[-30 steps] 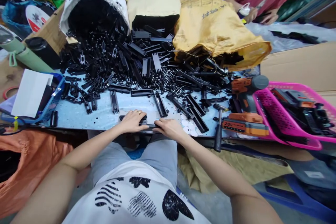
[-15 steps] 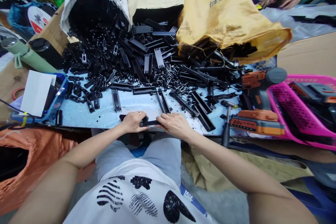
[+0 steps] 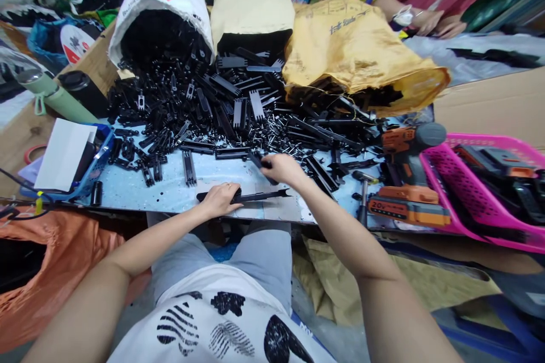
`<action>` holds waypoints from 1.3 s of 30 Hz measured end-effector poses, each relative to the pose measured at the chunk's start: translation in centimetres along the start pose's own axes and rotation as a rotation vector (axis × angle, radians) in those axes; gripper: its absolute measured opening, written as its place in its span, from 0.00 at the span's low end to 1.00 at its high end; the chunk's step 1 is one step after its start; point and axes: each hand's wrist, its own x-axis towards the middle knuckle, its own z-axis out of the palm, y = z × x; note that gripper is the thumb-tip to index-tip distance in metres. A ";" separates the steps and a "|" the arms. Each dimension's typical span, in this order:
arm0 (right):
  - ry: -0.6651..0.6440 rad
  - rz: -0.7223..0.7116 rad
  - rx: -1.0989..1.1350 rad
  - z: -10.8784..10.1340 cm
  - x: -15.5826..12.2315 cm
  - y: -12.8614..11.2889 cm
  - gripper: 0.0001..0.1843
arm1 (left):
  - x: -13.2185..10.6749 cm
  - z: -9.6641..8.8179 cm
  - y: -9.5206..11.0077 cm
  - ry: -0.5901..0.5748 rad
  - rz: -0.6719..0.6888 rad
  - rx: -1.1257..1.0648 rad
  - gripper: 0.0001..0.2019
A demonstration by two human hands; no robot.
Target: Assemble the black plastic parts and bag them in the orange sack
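Black fork-ended plastic strip (image 3: 268, 195) lies lengthwise along the pale-blue counter (image 3: 131, 188), clamped under my left grip (image 3: 221, 199), while my right grip (image 3: 280, 170), just beyond its forked end, touches a dark bar (image 3: 256, 158), pinch unclear.

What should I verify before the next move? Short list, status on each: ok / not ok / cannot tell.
1. Left hand on the long black part: ok, fingers curled over it near the table's front edge.
2. Right hand gripping the black channel piece: cannot tell, fingers are at it but hide the contact.
3. Hands apart: ok.
4. Drill upright: ok, on its battery.
5. Hammer away from the right hand: ok, it lies beside the drill.
6. Loose parts sorted: not ok, heaped beyond both hands.
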 end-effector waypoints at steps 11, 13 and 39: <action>-0.045 -0.047 -0.227 2.4 -2.4 1.8 0.11 | 9.8 -1.4 -1.3 0.075 0.002 0.164 0.15; -0.061 -0.046 -0.319 4.1 -2.9 2.5 0.11 | 11.8 -1.2 -1.8 0.055 0.032 0.201 0.13; 0.008 -0.278 0.157 3.4 -2.9 -3.7 0.10 | -5.1 -6.3 -3.7 0.106 -0.189 0.123 0.14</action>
